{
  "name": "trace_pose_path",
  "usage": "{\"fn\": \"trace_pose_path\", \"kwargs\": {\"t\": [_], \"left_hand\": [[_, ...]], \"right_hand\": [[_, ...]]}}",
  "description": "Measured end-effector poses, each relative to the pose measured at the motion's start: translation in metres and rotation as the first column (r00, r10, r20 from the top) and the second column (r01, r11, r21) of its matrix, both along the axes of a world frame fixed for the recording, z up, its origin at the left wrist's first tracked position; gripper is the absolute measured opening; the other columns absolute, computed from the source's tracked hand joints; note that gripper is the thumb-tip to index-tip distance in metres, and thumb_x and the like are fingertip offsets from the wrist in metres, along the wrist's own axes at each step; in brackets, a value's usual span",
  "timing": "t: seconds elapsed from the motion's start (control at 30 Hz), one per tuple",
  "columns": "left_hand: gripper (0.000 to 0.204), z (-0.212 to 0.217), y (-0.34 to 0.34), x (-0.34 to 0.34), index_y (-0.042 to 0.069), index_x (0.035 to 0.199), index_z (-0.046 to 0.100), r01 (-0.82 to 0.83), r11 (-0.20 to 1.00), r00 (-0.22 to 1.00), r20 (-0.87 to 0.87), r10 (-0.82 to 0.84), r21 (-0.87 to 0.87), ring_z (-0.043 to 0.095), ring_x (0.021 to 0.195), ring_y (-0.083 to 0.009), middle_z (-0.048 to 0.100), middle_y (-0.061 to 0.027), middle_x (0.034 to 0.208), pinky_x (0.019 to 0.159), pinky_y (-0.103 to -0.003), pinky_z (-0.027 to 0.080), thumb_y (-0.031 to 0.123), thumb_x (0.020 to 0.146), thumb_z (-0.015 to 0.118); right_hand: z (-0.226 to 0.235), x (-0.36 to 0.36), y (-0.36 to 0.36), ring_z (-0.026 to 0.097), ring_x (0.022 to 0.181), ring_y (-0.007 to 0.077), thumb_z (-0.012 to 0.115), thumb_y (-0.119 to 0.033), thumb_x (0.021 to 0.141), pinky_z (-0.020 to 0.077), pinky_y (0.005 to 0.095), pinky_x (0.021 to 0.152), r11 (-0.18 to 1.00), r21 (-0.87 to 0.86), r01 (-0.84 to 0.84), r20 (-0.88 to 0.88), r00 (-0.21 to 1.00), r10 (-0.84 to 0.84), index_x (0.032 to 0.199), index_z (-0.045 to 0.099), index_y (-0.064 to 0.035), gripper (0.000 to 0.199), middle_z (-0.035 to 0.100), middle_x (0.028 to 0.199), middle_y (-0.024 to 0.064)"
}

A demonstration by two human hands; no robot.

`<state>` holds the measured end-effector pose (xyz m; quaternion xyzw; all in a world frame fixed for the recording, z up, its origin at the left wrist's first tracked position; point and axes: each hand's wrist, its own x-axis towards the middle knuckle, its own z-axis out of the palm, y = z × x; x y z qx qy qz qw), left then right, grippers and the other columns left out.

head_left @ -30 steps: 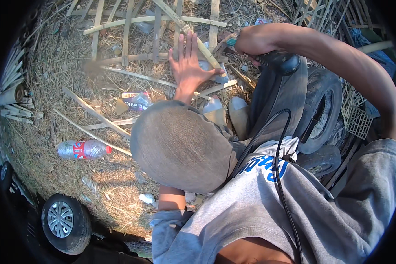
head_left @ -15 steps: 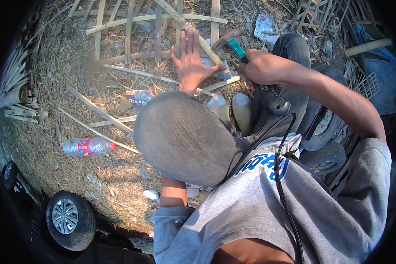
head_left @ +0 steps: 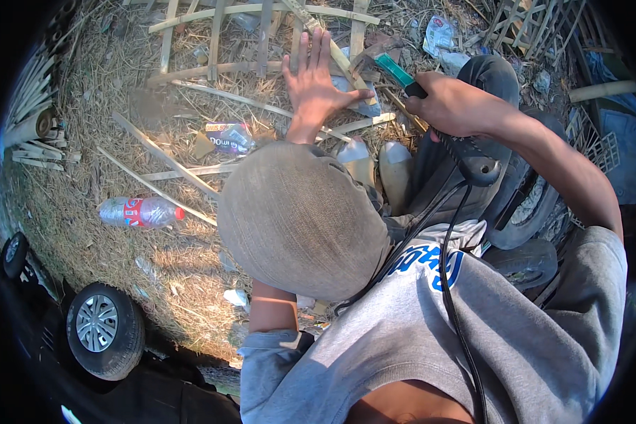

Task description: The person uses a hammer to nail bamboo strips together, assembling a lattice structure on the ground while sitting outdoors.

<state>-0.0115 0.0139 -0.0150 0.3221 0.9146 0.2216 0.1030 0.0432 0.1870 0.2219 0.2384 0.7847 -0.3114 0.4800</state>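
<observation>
My left hand (head_left: 314, 92) lies flat with fingers spread on a pale bamboo strip (head_left: 330, 51), which slants across a lattice of bamboo slats (head_left: 247, 68) on the ground. To its right, my right hand (head_left: 449, 106) is wrapped around a tool with a teal-green front part (head_left: 394, 69) and a black grip. The tool's exact kind cannot be made out. Its green end points toward the strip, apart from my left hand. A black piece with a rounded end (head_left: 479, 168) shows below my right hand, near a black cord (head_left: 445, 261).
My bent knee (head_left: 300, 219) fills the middle. Loose bamboo strips (head_left: 159, 159), a plastic bottle (head_left: 141, 212) and a purple packet (head_left: 227, 138) lie on straw-covered ground at left. A vehicle wheel (head_left: 104, 328) stands lower left. Another bamboo lattice (head_left: 526, 25) is at upper right.
The whole view has shifted slightly. My right hand and its tool have drawn a little to the right, away from my left hand, which stays flat on the bamboo strip.
</observation>
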Motion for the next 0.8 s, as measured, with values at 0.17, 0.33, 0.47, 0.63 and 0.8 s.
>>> {"fn": "trace_pose_path", "kwargs": {"t": [0.17,0.33,0.47,0.63,0.8], "left_hand": [[0.149,0.007,0.006,0.002,0.017,0.163,0.008,-0.003,0.999,1.0,0.024,0.004,-0.032,0.002,0.157,-0.0198,0.01,-0.0011,0.17,0.125,-0.054,-0.001,0.093,0.049,0.068],[0.148,0.007,0.001,0.003,0.017,0.163,0.009,-0.002,1.0,1.0,0.029,0.002,-0.014,0.002,0.157,-0.0201,0.011,-0.0015,0.17,0.124,-0.055,0.0,0.09,0.05,0.071],[0.148,0.007,0.0,0.001,0.016,0.163,0.01,0.003,0.999,1.0,0.009,-0.003,-0.036,0.003,0.157,-0.0206,0.013,-0.0021,0.169,0.124,-0.056,0.002,0.087,0.05,0.075],[0.144,-0.004,0.006,0.003,0.017,0.163,0.013,0.021,1.0,0.998,-0.053,-0.021,0.0,0.006,0.157,-0.0216,0.015,-0.0025,0.169,0.123,-0.057,0.005,0.081,0.051,0.078],[0.14,-0.008,0.002,0.0,0.017,0.162,0.016,0.012,0.999,0.995,-0.097,-0.008,0.037,0.009,0.156,-0.023,0.016,-0.003,0.169,0.122,-0.058,0.006,0.078,0.052,0.077]], "right_hand": [[-0.017,0.021,0.004,0.068,0.067,0.024,0.051,-0.026,0.099,0.052,0.0406,0.065,1.0,0.004,0.031,-0.073,0.997,-0.031,0.108,0.055,0.008,0.035,0.065,0.074,0.0177],[-0.026,0.05,-0.027,0.072,0.078,0.0356,0.053,-0.026,0.096,0.0535,0.0463,0.08,0.961,-0.069,0.267,-0.237,0.931,-0.276,0.11,0.053,0.0132,0.041,0.068,0.077,0.0249],[-0.03,0.063,-0.062,0.062,0.058,0.0173,0.052,-0.013,0.101,0.0566,0.0347,0.052,0.509,-0.396,0.764,0.0,0.554,-0.832,0.125,0.045,0.0035,0.03,0.06,0.083,0.0105],[-0.044,0.064,-0.101,0.061,0.058,0.0191,0.05,-0.013,0.102,0.0586,0.0379,0.053,0.097,-0.579,0.81,0.157,0.228,-0.961,0.117,0.038,-0.0013,0.022,0.058,0.087,0.0136],[-0.05,0.064,-0.101,0.066,0.062,0.0222,0.049,-0.014,0.102,0.061,0.0397,0.059,-0.04,-0.667,0.744,0.33,0.246,-0.911,0.115,0.039,-0.0015,0.02,0.061,0.083,0.0129]]}}
